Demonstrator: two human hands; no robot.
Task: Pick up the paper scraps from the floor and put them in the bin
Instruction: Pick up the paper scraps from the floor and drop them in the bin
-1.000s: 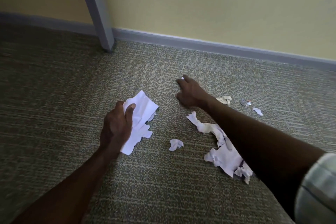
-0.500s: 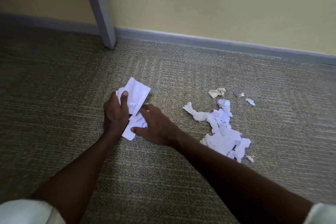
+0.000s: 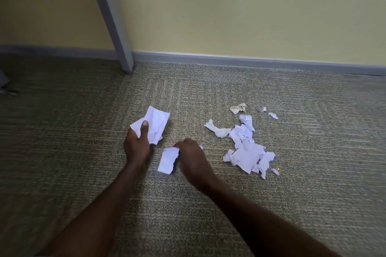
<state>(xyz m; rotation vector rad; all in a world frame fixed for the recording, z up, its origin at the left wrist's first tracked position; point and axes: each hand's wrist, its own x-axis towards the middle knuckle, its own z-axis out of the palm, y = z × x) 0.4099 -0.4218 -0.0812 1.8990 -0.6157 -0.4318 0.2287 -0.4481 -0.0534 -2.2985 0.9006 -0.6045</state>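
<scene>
A bunch of white paper (image 3: 155,125) is held in the left hand (image 3: 136,146), with the thumb pressed on top. A smaller white scrap (image 3: 168,159) is pinched by the right hand (image 3: 192,158), low over the carpet (image 3: 83,131). More torn scraps (image 3: 246,152) are seen lying on the carpet to the right, well apart from the hands. No words can be read on any paper.
</scene>
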